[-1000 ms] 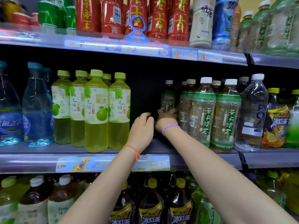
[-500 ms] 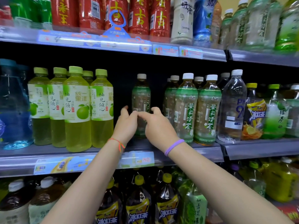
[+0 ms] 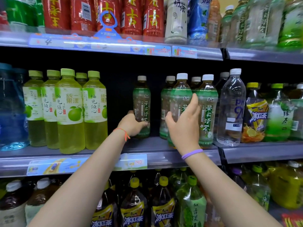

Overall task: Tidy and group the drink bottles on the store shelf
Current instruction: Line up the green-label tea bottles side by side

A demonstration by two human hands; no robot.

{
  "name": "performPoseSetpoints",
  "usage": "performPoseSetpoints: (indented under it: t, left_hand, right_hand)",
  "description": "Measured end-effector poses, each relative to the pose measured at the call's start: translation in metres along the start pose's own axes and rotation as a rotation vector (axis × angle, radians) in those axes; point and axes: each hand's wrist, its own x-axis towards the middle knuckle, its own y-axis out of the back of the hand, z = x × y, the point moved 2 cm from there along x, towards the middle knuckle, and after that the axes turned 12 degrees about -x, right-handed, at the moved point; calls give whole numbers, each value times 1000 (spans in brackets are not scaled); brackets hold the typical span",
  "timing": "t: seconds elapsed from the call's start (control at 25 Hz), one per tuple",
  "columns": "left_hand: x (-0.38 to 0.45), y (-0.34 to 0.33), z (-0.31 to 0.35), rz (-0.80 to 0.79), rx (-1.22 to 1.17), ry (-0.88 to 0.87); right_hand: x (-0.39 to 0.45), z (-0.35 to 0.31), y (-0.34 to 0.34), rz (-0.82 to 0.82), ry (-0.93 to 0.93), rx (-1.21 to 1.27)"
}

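A lone jasmine tea bottle (image 3: 142, 102) with a white cap and green label stands upright in the gap on the middle shelf (image 3: 164, 154). My left hand (image 3: 132, 124) grips its lower half. To its right stands a cluster of the same jasmine tea bottles (image 3: 207, 108). My right hand (image 3: 184, 123) hovers with fingers spread in front of the front-left bottle of that cluster (image 3: 180, 94), holding nothing. Yellow-green pomelo drink bottles (image 3: 70, 112) are grouped to the left of the gap.
Blue water bottles (image 3: 11, 112) stand at far left. A clear water bottle (image 3: 231, 110), an iced-tea bottle (image 3: 255, 115) and green tea bottles (image 3: 278, 115) are at right. Red bottles (image 3: 131, 15) line the upper shelf. Large dark tea bottles (image 3: 133, 208) fill the shelf below.
The lone tea bottle came forward from the back of the shelf. My left hand now grips it. My right hand let it go and moved right to the tea cluster.
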Motion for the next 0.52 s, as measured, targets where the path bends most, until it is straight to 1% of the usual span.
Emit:
performPoseSetpoints:
  t: [0.08,0.24,0.32,0.4,0.52]
  left_hand:
    - [2,-1,-1,6,2,-5]
    - [2,5,-4,-21,-65,1]
    - [-4,9,-3,-12,-141,-17]
    - [-17,12,-2,31,-326,2]
    - [-30,13,-3,46,-686,122]
  right_hand:
    - [-1,2,3,-78,-54,13]
    - [-4,-8,2,-243,-46,5]
    - [-8,-15,-5,-299,-32,15]
    - [-14,-23,-12,-369,14,21]
    - [-26,-37,-22,-476,82,108]
